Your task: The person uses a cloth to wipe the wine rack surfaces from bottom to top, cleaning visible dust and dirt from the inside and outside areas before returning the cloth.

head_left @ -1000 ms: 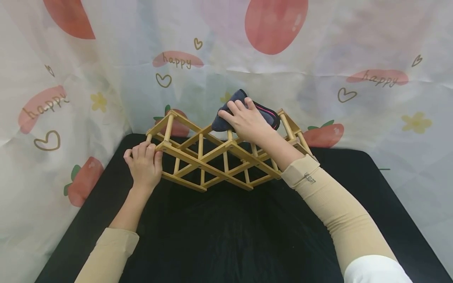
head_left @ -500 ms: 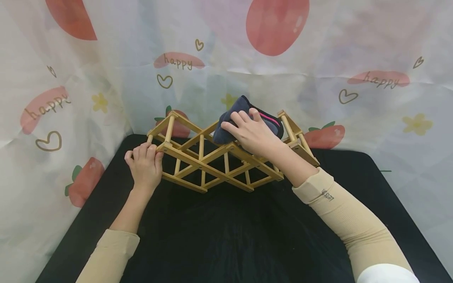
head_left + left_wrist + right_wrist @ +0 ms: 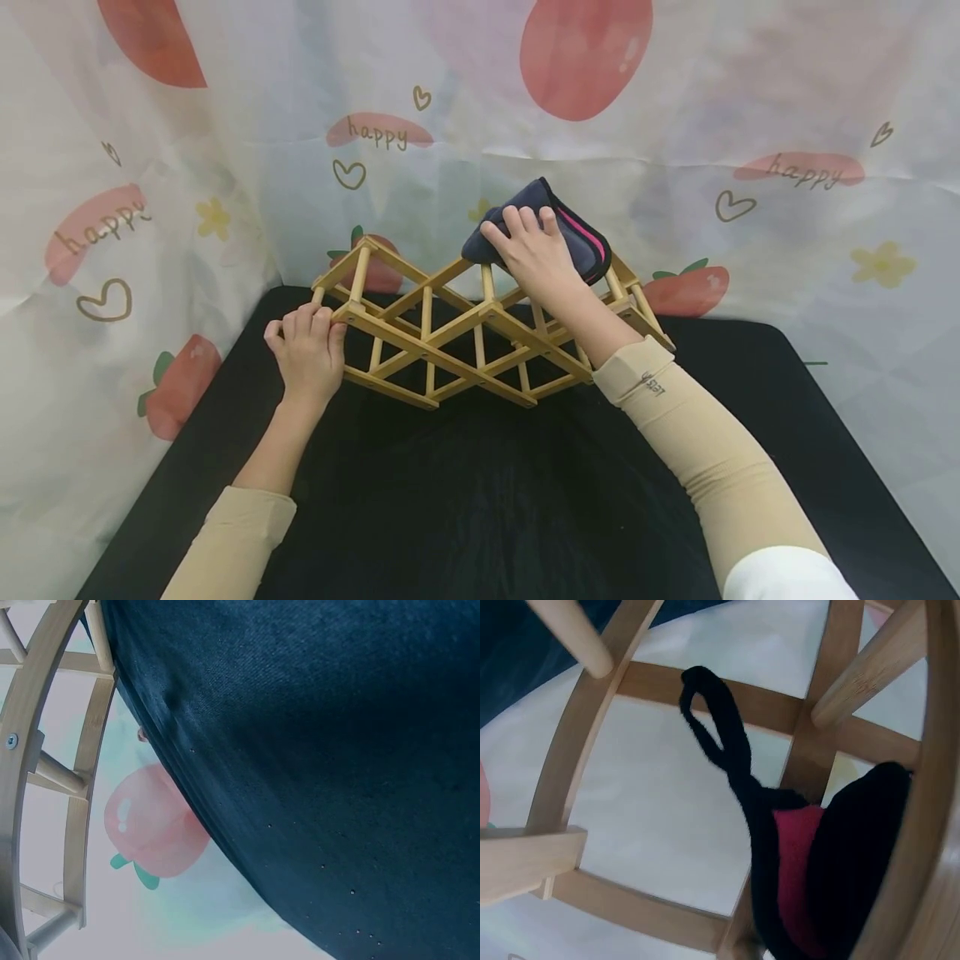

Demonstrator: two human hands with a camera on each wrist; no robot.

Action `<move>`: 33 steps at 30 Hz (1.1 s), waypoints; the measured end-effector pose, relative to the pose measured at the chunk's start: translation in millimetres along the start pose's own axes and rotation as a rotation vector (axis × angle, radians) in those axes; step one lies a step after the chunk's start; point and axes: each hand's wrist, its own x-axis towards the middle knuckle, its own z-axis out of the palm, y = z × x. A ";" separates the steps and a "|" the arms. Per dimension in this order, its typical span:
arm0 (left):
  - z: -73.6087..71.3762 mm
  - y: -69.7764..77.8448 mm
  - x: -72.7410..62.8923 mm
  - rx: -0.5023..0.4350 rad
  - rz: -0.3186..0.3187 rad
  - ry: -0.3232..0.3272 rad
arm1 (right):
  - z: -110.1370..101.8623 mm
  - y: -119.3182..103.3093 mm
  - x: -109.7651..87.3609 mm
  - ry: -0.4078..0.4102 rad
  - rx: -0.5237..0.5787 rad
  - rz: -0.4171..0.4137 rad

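Note:
A folding wooden lattice rack (image 3: 424, 352) of crossed slats and round dowels stands spread on the black table. My left hand (image 3: 306, 348) grips its left end, fingers curled over the end bar. A folded dark blue cloth (image 3: 583, 250) with black edging and a pink layer lies under my right hand (image 3: 538, 260), which holds it against the upper bars right of centre. In the right wrist view the cloth's black hanging loop (image 3: 724, 724) dangles among the slats. Slats of the rack (image 3: 77, 825) show at the left of the left wrist view, where the left hand is out of sight.
The black-covered table (image 3: 480, 500) extends in front of the rack and to both sides. A white curtain (image 3: 637, 192) printed with strawberries, hearts and flowers hangs close behind the rack and along the left.
The right hand and cloth came forward and down over the rack's bars, then went back up, slightly right of where they began. The left hand and rack have hardly moved.

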 end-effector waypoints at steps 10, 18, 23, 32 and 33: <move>-1.2 0.1 0.3 0.002 -0.003 -0.008 | -2.2 -12.1 -9.7 0.038 -0.001 -0.027; -1.1 -0.1 0.6 -0.003 -0.006 -0.005 | -11.8 -22.3 -33.3 0.203 -0.040 -0.140; -0.6 -0.4 1.0 -0.007 -0.002 0.001 | -12.2 -22.9 -35.9 0.229 -0.043 -0.161; -1.8 0.3 0.9 -0.002 0.000 -0.016 | 3.3 -17.6 -13.3 0.212 -0.100 -0.088; -1.8 0.1 0.8 -0.001 0.000 -0.015 | 5.2 -16.9 -9.9 0.214 -0.109 -0.080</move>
